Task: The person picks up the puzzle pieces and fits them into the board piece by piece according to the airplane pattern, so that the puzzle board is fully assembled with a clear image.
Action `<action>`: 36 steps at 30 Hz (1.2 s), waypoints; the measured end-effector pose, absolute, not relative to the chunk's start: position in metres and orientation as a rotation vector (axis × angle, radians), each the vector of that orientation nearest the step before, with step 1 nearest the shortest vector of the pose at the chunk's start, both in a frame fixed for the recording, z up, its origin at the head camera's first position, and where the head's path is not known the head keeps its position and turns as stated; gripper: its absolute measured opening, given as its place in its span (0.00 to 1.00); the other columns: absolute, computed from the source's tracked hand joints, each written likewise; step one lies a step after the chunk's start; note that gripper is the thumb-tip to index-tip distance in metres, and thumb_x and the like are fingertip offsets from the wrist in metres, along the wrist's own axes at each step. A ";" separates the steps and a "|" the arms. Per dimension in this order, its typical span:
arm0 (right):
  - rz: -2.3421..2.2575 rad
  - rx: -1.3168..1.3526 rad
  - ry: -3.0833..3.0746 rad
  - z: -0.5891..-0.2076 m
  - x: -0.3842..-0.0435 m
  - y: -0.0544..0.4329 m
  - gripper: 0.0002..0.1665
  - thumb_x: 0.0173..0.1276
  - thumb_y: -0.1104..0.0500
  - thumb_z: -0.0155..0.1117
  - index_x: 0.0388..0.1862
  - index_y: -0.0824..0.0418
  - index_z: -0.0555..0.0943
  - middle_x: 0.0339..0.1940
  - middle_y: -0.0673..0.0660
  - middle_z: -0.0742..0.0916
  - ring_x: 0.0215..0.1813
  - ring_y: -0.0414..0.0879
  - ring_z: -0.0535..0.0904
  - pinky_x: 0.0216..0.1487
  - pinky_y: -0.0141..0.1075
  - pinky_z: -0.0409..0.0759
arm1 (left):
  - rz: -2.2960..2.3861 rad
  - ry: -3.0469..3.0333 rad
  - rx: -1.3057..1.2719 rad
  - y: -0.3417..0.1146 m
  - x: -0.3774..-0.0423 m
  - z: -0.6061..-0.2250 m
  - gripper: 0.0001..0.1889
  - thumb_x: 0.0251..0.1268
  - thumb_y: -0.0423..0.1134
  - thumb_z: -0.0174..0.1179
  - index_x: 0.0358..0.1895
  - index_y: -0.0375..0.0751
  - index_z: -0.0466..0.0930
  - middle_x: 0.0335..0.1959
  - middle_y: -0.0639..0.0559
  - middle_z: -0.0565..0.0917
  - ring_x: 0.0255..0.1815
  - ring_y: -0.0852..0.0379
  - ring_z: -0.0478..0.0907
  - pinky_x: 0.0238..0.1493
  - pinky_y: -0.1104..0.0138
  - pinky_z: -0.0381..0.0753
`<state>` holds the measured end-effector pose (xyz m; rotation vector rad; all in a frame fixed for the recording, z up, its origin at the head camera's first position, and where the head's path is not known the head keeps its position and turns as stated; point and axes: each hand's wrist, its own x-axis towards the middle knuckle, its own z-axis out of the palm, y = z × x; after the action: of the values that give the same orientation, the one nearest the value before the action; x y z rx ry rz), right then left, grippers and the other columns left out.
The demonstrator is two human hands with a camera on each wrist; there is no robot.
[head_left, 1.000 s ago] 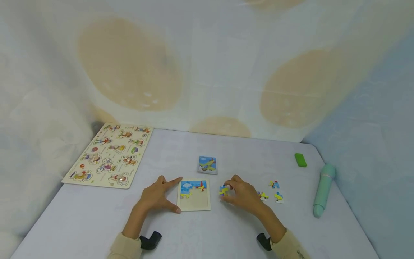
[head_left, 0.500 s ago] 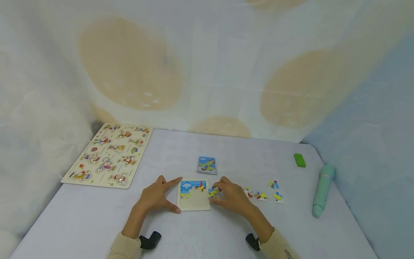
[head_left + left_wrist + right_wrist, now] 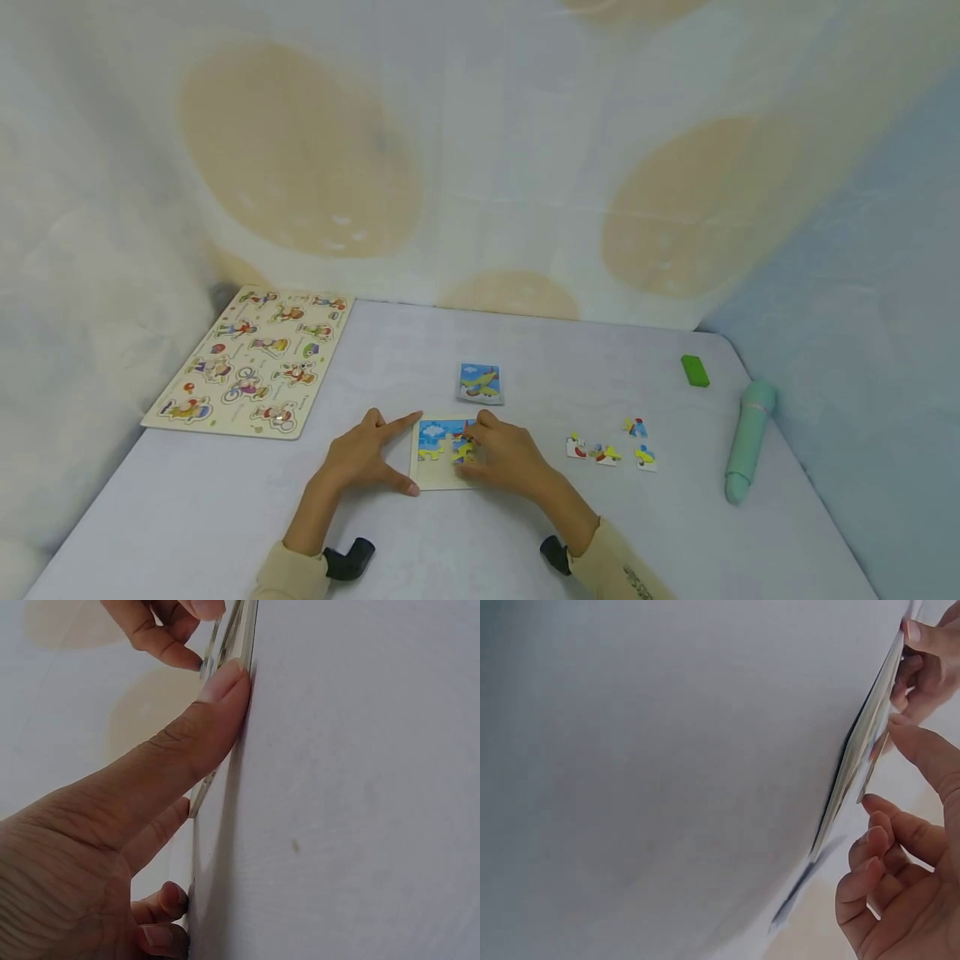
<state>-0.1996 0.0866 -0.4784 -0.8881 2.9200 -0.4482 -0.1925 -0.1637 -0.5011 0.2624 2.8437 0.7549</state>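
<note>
We touched the puzzle tray with our spread left hand and pinched a puzzle piece over it with our right hand.

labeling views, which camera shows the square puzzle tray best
The head view: the square puzzle tray shows its face, though the right hand covers part. Both wrist views show it nearly edge-on.

Left of and beyond my left hand I see a cream picture board; well out past my right hand, a green block and a mint-green cylinder; ahead, a tan-spotted cloth.
</note>
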 end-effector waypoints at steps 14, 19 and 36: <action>-0.347 -0.927 2.908 -0.485 -0.207 0.072 0.34 0.59 0.38 0.72 0.56 0.59 0.83 0.43 0.50 0.79 0.33 0.37 0.71 0.36 0.29 0.75 | 0.768 2.843 0.273 -0.163 -0.190 -0.501 0.57 0.22 0.62 0.83 0.70 0.64 0.71 0.36 0.51 0.64 0.29 0.56 0.63 0.27 0.64 0.61; -0.307 -0.932 2.923 -0.484 -0.202 0.073 0.37 0.59 0.36 0.71 0.61 0.57 0.81 0.44 0.51 0.79 0.32 0.36 0.71 0.33 0.27 0.73 | 0.768 2.846 0.274 -0.164 -0.191 -0.504 0.57 0.22 0.62 0.82 0.71 0.64 0.70 0.36 0.51 0.64 0.29 0.56 0.63 0.27 0.64 0.61; -0.056 -0.913 2.930 -0.489 -0.173 0.087 0.38 0.64 0.28 0.57 0.72 0.35 0.70 0.42 0.58 0.73 0.29 0.43 0.69 0.23 0.32 0.70 | 0.742 2.863 0.296 -0.166 -0.193 -0.503 0.57 0.22 0.65 0.81 0.71 0.62 0.70 0.37 0.51 0.65 0.30 0.56 0.64 0.28 0.64 0.64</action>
<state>-0.1729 0.0868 -0.4886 -0.9128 2.9303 -0.0559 -0.1931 -0.1658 -0.5032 0.2960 2.8628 0.7424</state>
